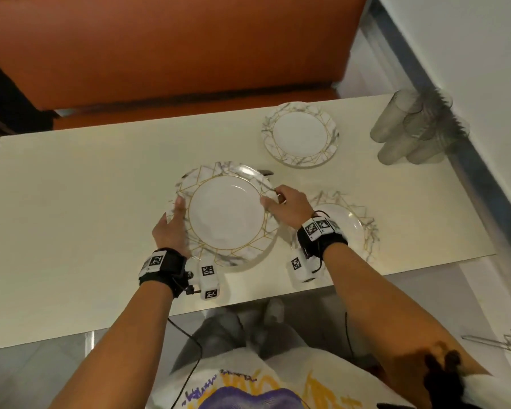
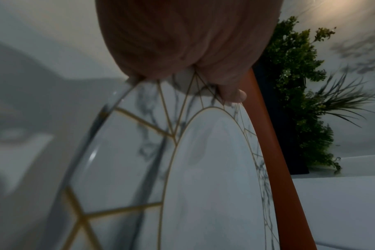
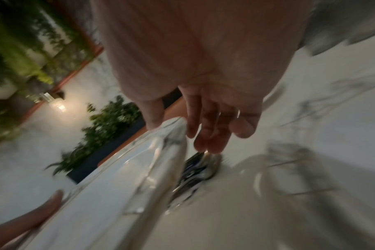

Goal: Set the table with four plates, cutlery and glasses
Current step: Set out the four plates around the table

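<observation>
I hold a white marble-pattern plate (image 1: 226, 214) with gold lines just above the cream table (image 1: 86, 202), a hand at each side. My left hand (image 1: 177, 211) grips its left rim, thumb on top. My right hand (image 1: 273, 199) grips the right rim. The left wrist view shows the plate (image 2: 203, 169) close up, with the thumb (image 2: 233, 96) pressed on its rim. In the blurred right wrist view, fingers (image 3: 206, 135) curl under the plate (image 3: 118, 186). Cutlery (image 1: 266, 173) peeks out from behind the plate and lies below it (image 3: 197, 170).
A second plate (image 1: 300, 134) lies at the back right of the table. A third plate (image 1: 357, 231) lies near the right front, partly under my right wrist. Several clear glasses (image 1: 410, 131) stand by the right wall. An orange bench (image 1: 160, 54) runs behind the table.
</observation>
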Available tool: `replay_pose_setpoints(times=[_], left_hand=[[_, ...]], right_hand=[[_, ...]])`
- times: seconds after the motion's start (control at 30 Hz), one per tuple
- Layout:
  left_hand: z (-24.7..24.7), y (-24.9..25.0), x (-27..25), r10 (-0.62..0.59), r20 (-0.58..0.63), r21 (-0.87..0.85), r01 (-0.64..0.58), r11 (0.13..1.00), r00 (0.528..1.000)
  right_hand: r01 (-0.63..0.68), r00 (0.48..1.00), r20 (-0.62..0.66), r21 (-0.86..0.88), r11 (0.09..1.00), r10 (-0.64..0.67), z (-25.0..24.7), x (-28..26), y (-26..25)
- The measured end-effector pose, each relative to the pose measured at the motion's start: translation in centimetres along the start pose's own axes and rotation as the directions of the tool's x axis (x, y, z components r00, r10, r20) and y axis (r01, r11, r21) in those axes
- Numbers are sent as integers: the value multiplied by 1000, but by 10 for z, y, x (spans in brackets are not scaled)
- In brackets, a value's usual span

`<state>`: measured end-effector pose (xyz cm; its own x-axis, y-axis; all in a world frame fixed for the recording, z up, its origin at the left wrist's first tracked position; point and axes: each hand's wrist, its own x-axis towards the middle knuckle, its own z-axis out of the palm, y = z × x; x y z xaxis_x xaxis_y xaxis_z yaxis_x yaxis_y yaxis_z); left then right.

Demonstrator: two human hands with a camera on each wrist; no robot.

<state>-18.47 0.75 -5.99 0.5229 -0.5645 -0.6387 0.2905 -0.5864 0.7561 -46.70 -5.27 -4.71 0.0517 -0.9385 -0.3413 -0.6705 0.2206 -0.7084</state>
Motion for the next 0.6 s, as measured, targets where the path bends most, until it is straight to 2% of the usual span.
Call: replay_pose_setpoints(times=[0.13,0.27,0.43,0.6], left_hand=[[-33,22,31,-47,2,-13,47,999,999],[-69,55,62,52,-33,34,-51,998,998],[-115,89,109,137,-160,58,-129,990,978],[-148,110,138,178,-279,35,-175,984,944]], right_hand=[[42,999,18,-135,990,-40,39,31,-38],[12,1000,-10,-117,993,-13,68,62,-84],[-39,995,-85,48,998,43,85,110,-127],[-152,961,-209,135,979,178,101,150,-143]])
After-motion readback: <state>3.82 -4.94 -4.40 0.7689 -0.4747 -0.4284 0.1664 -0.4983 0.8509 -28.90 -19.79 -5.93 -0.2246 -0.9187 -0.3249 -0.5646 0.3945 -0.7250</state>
